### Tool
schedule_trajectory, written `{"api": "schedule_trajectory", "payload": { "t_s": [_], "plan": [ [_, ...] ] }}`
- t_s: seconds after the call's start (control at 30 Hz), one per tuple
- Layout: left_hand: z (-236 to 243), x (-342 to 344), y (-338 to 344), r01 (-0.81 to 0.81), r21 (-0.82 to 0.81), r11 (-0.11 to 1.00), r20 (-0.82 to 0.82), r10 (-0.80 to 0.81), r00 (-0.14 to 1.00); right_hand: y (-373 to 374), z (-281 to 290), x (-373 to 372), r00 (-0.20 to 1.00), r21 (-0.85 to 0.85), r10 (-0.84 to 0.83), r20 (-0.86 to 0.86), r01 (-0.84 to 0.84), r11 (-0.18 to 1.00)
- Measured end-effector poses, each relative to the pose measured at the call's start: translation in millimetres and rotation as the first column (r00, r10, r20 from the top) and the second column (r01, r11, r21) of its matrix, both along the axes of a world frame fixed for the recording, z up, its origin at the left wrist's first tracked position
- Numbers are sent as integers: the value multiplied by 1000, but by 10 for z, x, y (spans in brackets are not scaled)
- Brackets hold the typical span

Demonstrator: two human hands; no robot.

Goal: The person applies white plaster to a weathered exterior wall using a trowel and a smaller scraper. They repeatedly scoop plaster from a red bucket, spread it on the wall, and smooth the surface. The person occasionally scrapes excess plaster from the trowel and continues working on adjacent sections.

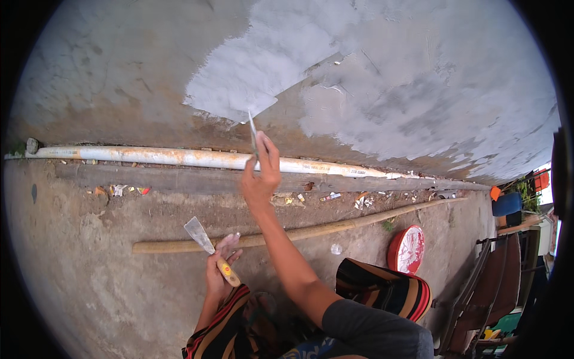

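Observation:
My right hand [261, 176] is raised to the wall [131, 78], its fingers closed on a thin scraper [252, 124] seen nearly edge-on. The scraper's tip meets the lower edge of a white putty patch [239, 75] on the grey wall. Lower down, by my left knee, my left hand [216, 278] grips a putty knife [226, 271] by its yellowish wooden handle. That knife's flat metal blade points up and to the left, away from the wall's putty. Some fingers of this hand stretch out beside the handle.
A stained white pipe [179, 157] and a long wooden beam [143, 176] run along the wall's foot. Nearer lies a long pole [311, 232]. A red basin [392, 251] with white paste stands by my right knee. Litter dots the ground; a blue container [507, 204] is far right.

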State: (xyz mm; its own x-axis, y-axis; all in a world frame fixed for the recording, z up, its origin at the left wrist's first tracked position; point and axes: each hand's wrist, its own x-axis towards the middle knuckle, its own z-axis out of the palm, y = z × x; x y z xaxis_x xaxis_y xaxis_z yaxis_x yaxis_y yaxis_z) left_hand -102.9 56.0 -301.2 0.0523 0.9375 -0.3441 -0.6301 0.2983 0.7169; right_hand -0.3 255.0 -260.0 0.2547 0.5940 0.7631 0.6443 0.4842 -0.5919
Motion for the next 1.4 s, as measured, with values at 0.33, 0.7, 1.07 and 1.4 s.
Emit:
{"api": "schedule_trajectory", "payload": {
  "t_s": [0.33, 0.7, 1.07, 1.4],
  "plan": [
    [85, -16, -28, -43, -9, 999, 34, 43, 998, 357, 442, 914, 780, -41, -346, -521, 383, 923],
    [51, -112, -81, -31, 0, 1000, -7, 31, 999, 276, 539, 107, 989, 65, -105, -101, 111, 992],
    [-4, -104, -74, -43, -19, 999, 2, 43, 999, 622, 322, 255, 968, 255, -249, 13, 238, 937],
    [30, -186, -54, -55, -26, 998, -32, 54, 998, 623, -396, -69, 972, 107, -194, 135, 180, 978]
  ]
}}
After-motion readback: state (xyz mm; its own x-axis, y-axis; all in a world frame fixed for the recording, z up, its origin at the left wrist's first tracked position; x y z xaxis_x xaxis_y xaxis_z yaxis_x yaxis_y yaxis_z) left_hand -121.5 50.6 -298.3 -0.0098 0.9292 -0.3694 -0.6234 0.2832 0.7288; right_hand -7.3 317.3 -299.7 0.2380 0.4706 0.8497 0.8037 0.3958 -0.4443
